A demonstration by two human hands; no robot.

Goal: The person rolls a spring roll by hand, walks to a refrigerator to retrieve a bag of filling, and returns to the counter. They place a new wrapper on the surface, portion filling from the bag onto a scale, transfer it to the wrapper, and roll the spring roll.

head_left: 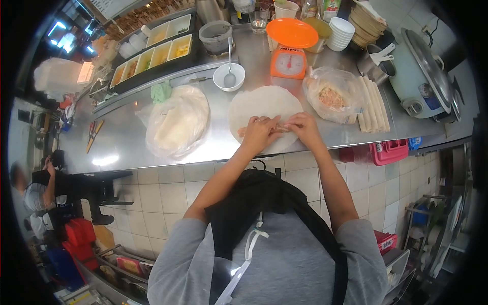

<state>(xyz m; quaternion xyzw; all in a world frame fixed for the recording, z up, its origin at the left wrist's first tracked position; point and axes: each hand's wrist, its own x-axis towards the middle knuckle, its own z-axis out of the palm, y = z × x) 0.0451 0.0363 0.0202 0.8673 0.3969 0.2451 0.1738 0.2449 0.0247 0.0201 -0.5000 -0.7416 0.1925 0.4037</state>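
Head view: the round wrapper point(265, 99) lies flat on the table point(127, 147) directly before you, close to the near edge, with a small strip of filling point(242, 131) across its nearer half. Your left hand point(261, 132) is palm down with its fingers curled over the filling; your right hand point(303, 127) meets it from the right, fingertips bunched at the strip's other end. Whether either pinches or merely presses cannot be told, since the knuckles hide the contact. Judged by its thin, matt appearance, the wrapper should be light, limp and easily torn, and will probably crease rather than spring back; hold it by the bare near rim, both hands set apart, using the flats of the fingers rather than the nails. The filling looks shredded, moist and loose, so expect it to crumble if squeezed; steady it from its two ends. To the right lie an open plastic bag point(312, 84) of similar filling and a row of pale rolls point(373, 104); to the left, more wrappers point(175, 133) lie partly bagged.
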